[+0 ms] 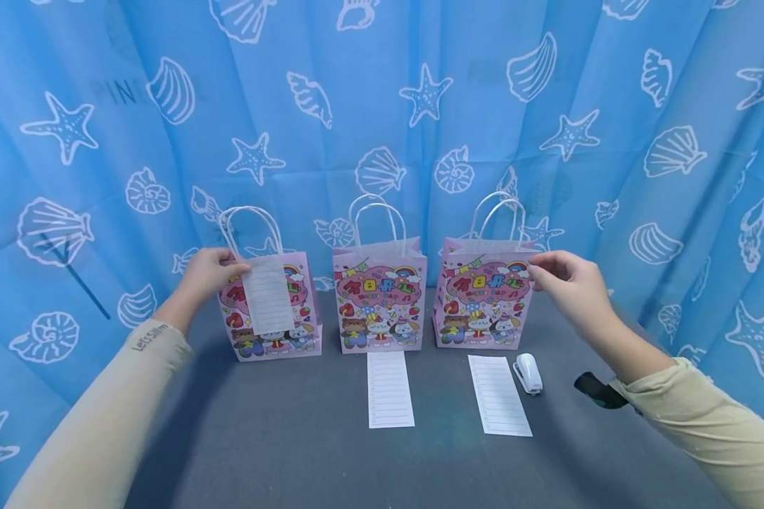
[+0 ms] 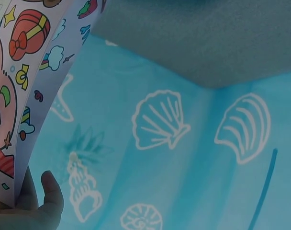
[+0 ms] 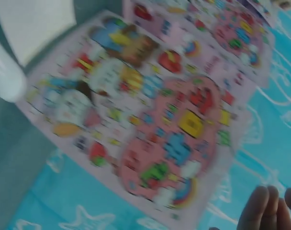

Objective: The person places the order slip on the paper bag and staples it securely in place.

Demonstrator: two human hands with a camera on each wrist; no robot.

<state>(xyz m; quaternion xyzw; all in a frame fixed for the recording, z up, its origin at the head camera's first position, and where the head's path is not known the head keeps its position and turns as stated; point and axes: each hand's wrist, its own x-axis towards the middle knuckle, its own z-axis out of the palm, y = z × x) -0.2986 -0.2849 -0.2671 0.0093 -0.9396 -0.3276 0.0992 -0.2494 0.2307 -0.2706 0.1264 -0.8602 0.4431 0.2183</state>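
Observation:
In the head view my left hand (image 1: 213, 272) grips the upper left edge of the left pink paper gift bag (image 1: 312, 290), its thumb at the top corner of a ruled paper slip (image 1: 269, 297). The slip hangs against that bag's front; what fixes it there does not show. The left wrist view has the bag's side (image 2: 54, 62) with fingers (image 2: 52, 196) at its edge. My right hand (image 1: 573, 283) is near the upper right corner of the right gift bag (image 1: 484, 304). In the right wrist view its fingers (image 3: 260, 208) appear apart from the bag, with nothing visible between them.
A third gift bag (image 1: 382, 304) stands in the middle, handles up. Before it lies a ruled slip (image 1: 390, 392); another slip (image 1: 499, 396) lies before the right bag, beside a small white stapler (image 1: 528, 375). A blue curtain (image 1: 369, 106) hangs behind the grey table (image 1: 280, 438).

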